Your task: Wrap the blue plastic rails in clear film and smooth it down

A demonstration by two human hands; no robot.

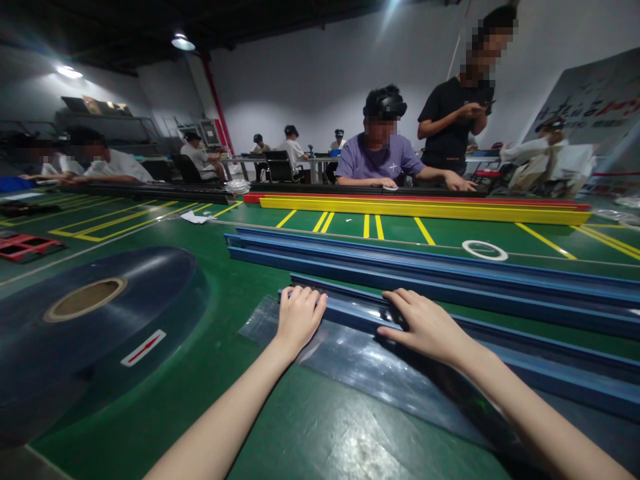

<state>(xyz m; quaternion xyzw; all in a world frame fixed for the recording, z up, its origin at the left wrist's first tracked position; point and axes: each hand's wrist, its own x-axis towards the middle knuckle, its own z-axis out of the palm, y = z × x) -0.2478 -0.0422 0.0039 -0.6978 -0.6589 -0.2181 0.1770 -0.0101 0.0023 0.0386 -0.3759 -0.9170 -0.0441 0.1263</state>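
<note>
My left hand (301,317) is closed over the near end of a long blue channel profile (350,316), fingers bent over its top. Further right, my right hand (433,328) straddles the same profile, thumb on the near side and fingers over the far side. A strip of clear plastic film (360,363) runs along the profile's near side, its loose end (263,321) sticking out past my left hand. Whether the film is tucked into the profile is hidden. Just beyond lies a second blue profile (400,265), parallel to the first.
A big roll of clear film (165,283) with a cardboard core lies at left on the green table (320,433). Yellow (425,211) and red profiles lie across the far side, before a seated person in purple (377,157). A white ring (485,250) lies right.
</note>
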